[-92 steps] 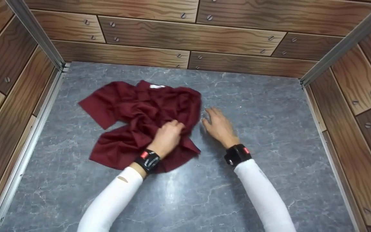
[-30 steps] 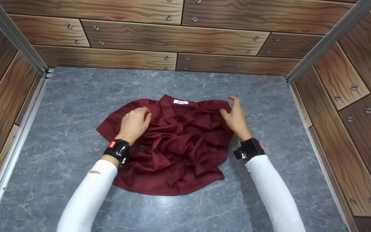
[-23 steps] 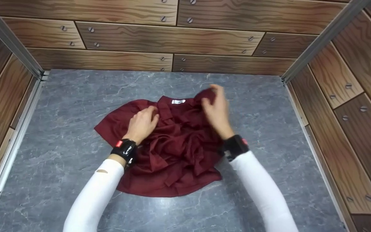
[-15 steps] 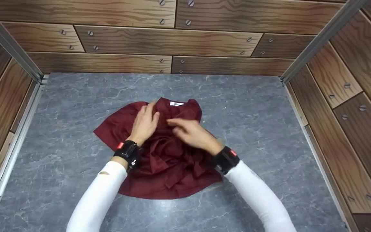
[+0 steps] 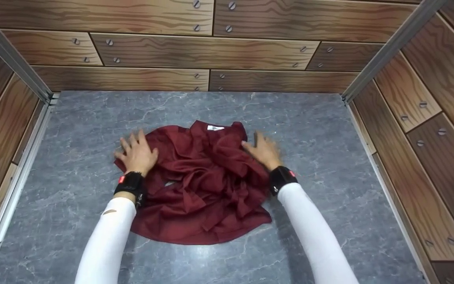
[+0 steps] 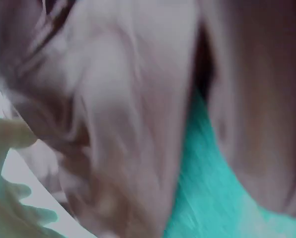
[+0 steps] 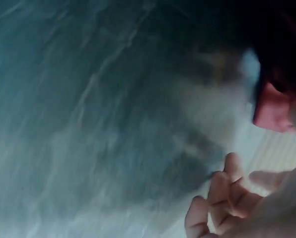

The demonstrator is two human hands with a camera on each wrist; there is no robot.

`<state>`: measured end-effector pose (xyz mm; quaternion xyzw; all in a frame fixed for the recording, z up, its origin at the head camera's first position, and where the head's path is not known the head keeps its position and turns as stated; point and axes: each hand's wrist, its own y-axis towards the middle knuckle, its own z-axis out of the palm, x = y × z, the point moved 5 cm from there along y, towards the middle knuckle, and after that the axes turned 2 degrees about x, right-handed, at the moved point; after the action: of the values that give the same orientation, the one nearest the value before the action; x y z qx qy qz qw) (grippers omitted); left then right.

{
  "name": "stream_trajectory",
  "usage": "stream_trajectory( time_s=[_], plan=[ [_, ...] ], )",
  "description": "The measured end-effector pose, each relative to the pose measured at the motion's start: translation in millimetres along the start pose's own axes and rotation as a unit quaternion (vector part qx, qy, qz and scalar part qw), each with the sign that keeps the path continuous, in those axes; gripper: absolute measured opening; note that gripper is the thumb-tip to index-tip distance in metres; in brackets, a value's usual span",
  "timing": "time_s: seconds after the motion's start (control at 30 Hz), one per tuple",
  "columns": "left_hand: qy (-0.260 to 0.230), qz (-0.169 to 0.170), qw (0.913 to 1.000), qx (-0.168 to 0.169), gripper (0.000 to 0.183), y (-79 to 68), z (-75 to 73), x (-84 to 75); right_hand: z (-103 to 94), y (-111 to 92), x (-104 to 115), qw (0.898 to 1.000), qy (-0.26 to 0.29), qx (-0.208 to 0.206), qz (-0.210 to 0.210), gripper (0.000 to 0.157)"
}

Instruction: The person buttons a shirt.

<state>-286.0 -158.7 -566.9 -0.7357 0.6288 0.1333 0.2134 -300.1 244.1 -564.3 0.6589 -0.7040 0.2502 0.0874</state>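
Note:
A crumpled maroon collared shirt [image 5: 211, 173] lies on the grey marbled surface, its collar at the far side with a white label [image 5: 215, 127] inside. The near hem curves toward me. Over the sleeve at the shirt's left edge, my left hand [image 5: 137, 156] spreads its fingers. My right hand [image 5: 264, 152] is at the shirt's right edge, fingers extended and nothing gripped. Blurred folds of the shirt [image 6: 123, 124] fill most of the left wrist view, beside my left hand [image 6: 4, 208]. In the right wrist view, my right hand [image 7: 227, 203] has loosely bent fingers.
A wood-patterned back wall [image 5: 152, 51] and side walls enclose the grey surface [image 5: 321, 157]. Metal rails [image 5: 18, 173] run along the side edges. Grey surface shows all around the shirt.
My right hand lifted the shirt's right sleeve inward, then let go and moved back right. My left hand moved from near the collar to the left sleeve. Earlier, the shirt shifted right.

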Motion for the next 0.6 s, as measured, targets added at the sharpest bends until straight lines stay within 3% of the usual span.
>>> stream_trajectory(
  time_s=[0.07, 0.17, 0.27, 0.33, 0.4, 0.43, 0.5, 0.6],
  plan=[
    [0.005, -0.008, 0.9998, 0.015, 0.085, -0.9, -2.1, 5.8, 5.0, 4, 8, 0.999, 0.012, 0.010, -0.041, 0.064],
    [0.011, -0.001, 0.9999, 0.000, 0.082, -3.1, -7.6, 8.5, 4.3, 7, 18, 0.990, 0.073, 0.017, -0.123, 0.033],
    [0.004, 0.005, 0.9996, -0.028, 0.058, -5.2, -14.6, 11.8, -7.4, 4, 15, 0.968, 0.198, 0.010, -0.153, 0.015],
    [-0.014, 0.004, 0.9991, -0.039, 0.045, -7.0, -21.3, 16.2, -21.1, -2, 8, 0.944, 0.297, -0.007, -0.142, 0.011],
    [-0.043, 0.009, 0.9981, -0.044, 0.037, -9.1, -30.8, 21.3, -39.1, -10, 1, 0.921, 0.362, -0.049, -0.133, 0.010],
    [-0.060, 0.015, 0.9968, -0.049, 0.035, -9.8, -36.1, 22.0, -50.3, -16, -3, 0.915, 0.375, -0.072, -0.132, 0.011],
    [-0.103, 0.034, 0.9923, -0.060, 0.033, -11.5, -49.1, 21.8, -75.2, -28, -8, 0.905, 0.379, -0.124, -0.148, 0.016],
    [-0.156, 0.063, 0.9816, -0.090, 0.026, -13.9, -73.5, 17.5, -114.7, -46, -11, 0.901, 0.331, -0.208, -0.186, 0.020]
  ],
)
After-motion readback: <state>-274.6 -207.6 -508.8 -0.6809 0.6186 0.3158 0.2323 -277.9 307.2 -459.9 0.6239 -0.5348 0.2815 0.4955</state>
